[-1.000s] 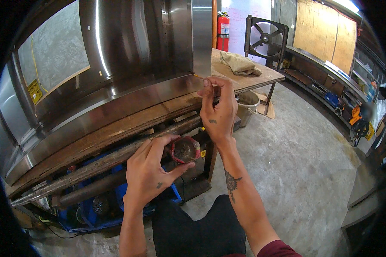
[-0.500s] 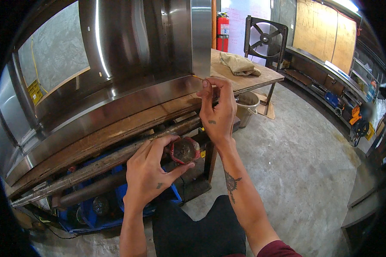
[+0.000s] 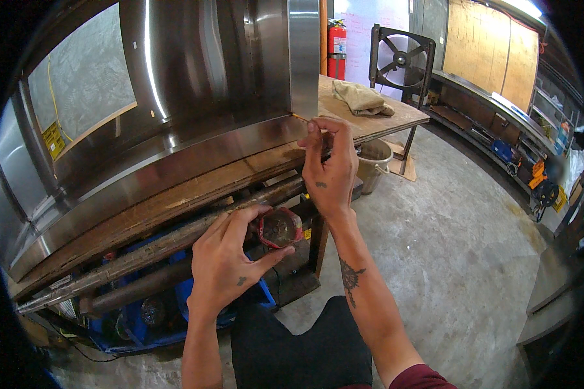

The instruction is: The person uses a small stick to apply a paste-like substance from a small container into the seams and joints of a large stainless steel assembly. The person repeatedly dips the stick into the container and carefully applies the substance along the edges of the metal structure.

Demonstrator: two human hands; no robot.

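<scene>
My left hand [image 3: 224,259] grips a small round cup [image 3: 278,229] with a worn red rim between thumb and fingers. Its mouth faces up, and the inside is brownish and dirty. In my right hand [image 3: 331,155], thumb and fingertips pinch a thin yellowish stick [image 3: 299,117]. The stick's far end meets the lower corner of a large shiny sheet-steel piece [image 3: 227,144], where the upright edge joins the bottom strip. Most of the stick is hidden by my fingers, and its tip is too small to make out.
The steel piece rests on a wooden bench [image 3: 175,188] with metal pipes along its front. Below are blue bins [image 3: 133,318]. A cloth [image 3: 363,98] lies on the tabletop beyond my right hand, with a bucket [image 3: 374,162] beneath. Farther back stand a fan [image 3: 402,59] and a fire extinguisher [image 3: 337,48].
Almost nothing differs. My right hand stays at the steel corner with the stick, and my left hand keeps the cup in the same place.
</scene>
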